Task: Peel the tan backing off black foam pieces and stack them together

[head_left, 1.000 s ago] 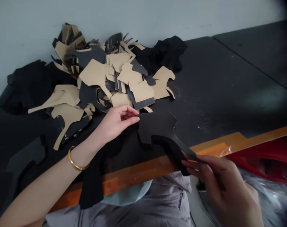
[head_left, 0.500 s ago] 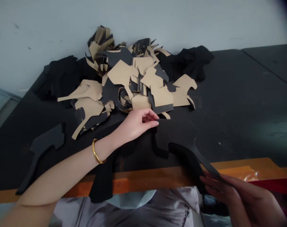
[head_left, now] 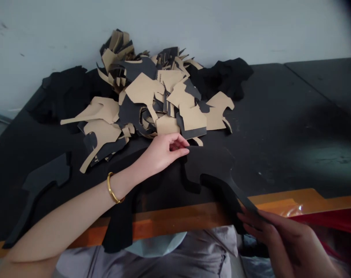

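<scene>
My left hand [head_left: 168, 151], with a gold bangle on the wrist, pinches the upper left edge of a thin black cut piece [head_left: 210, 164] between thumb and fingers. At the lower right, my right hand [head_left: 282, 235] grips the narrow tail of the same piece, past the table's front edge. Black fabric lies under the piece, and its dark edge shows below it. Another strip of black fabric [head_left: 119, 224] hangs over the table edge beneath my left forearm. A separate dark cut piece [head_left: 49, 173] lies at the left.
A pile of tan and black cut pieces [head_left: 140, 88] stands at the back middle of the black table [head_left: 279, 116]. Crumpled black fabric lies left [head_left: 65, 90] and right [head_left: 227, 77] of it. Orange tape [head_left: 181, 218] runs along the front edge. Red material [head_left: 334, 220] is at the right.
The whole view has shifted slightly, so the table and pile appear farther left. Both hands keep their hold on the black piece, with little change between them.
</scene>
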`<state>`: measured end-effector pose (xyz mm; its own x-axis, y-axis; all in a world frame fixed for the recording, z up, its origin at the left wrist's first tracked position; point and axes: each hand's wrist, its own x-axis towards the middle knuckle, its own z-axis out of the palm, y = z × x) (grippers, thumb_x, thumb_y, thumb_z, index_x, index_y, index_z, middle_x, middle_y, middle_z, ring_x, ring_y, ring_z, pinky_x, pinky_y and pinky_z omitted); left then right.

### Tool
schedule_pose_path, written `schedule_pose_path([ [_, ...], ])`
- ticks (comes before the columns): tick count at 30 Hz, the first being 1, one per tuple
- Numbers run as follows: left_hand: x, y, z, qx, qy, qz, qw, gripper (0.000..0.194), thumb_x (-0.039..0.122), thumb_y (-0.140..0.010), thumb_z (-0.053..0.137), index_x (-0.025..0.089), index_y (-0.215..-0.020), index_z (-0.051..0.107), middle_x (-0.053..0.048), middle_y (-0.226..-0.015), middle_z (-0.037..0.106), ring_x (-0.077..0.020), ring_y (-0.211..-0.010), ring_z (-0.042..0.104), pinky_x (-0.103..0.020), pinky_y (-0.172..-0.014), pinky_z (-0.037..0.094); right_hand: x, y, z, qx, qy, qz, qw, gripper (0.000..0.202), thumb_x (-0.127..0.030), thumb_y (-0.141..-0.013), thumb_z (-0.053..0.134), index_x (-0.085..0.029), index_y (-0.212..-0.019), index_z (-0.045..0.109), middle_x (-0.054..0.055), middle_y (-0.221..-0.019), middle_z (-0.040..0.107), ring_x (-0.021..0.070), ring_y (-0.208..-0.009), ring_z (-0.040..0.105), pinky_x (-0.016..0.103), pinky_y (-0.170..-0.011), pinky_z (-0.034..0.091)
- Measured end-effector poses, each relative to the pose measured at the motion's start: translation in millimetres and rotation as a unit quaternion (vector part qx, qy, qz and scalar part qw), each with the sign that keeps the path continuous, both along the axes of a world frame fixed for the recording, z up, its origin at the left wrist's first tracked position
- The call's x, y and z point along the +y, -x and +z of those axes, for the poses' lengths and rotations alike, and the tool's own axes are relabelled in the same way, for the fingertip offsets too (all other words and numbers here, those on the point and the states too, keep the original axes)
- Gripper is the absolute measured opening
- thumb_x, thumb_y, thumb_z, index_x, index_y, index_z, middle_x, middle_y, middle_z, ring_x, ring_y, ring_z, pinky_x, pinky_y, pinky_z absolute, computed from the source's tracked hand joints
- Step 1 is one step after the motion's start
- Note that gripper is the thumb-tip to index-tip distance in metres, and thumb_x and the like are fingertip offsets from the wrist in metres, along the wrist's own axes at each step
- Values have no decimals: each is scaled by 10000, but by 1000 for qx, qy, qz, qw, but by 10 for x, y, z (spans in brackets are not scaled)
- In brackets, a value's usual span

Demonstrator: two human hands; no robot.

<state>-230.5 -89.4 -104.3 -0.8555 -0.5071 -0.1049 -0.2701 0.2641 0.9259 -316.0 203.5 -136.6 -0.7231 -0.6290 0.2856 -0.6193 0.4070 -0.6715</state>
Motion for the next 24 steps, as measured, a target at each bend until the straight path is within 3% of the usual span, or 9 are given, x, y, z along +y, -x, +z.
schedule_pose_path([
  [12, 2, -6, -30, -5, 23, -3, 1000, 131, 259, -791, 681, 160, -871, 653, -12, -851, 683, -99, -758, 603, -231, -745, 481, 65, 24, -17, 19, -24, 47, 998, 224, -303, -933, 513, -196, -1124, 562, 25, -948, 740, 153, -757, 725, 168, -668, 595],
  [18, 20, -7, -4, -22, 39, 2, 999, 211, 343, -766, 715, 183, -889, 656, 5, -856, 679, -99, -771, 604, -219, -723, 477, 14, 14, 81, 55, -59, 43, 996, 177, -311, -969, 464, -210, -1093, 541, -23, -859, 745, 97, -695, 717, 70, -596, 541],
  [24, 19, 14, -10, -37, 47, 11, 998, 292, 353, -688, 783, 192, -896, 656, 10, -848, 672, -107, -739, 599, -234, -711, 483, -83, 18, 183, 77, -58, 69, 993, 141, -244, -973, 460, -205, -1071, 553, -12, -877, 724, 60, -706, 709, 46, -684, 534],
])
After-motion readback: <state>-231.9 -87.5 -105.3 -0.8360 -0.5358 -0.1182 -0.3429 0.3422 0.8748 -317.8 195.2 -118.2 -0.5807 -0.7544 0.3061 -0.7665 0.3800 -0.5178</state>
